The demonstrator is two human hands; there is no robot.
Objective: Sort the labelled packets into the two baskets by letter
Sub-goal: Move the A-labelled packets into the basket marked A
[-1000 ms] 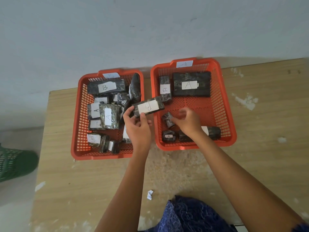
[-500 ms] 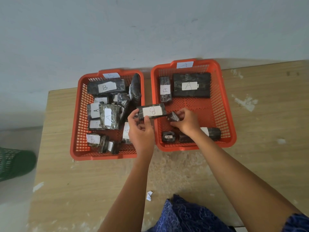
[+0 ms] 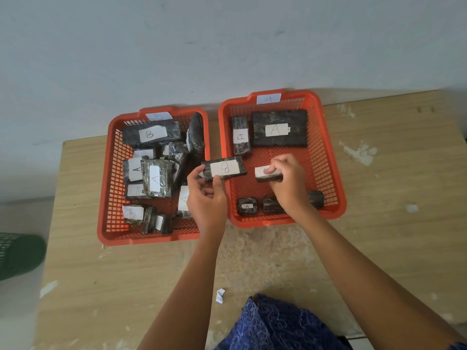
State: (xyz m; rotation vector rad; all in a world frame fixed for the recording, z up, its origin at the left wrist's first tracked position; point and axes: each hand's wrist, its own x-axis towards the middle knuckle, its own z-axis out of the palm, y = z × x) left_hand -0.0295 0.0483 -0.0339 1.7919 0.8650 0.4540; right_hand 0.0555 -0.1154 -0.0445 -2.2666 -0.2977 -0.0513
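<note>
Right hand (image 3: 288, 180) had lifted a small packet (image 3: 267, 174) above the A basket (image 3: 336, 198) floor, pinching it, while left hand (image 3: 206, 195) still gripped the B packet (image 3: 224, 169) over that basket's left rim, unsorted.

Two baskets sit side by side on the table (image 3: 379, 248): left basket (image 3: 106, 198) crowded, right basket (image 3: 328, 173) sparser.
</note>
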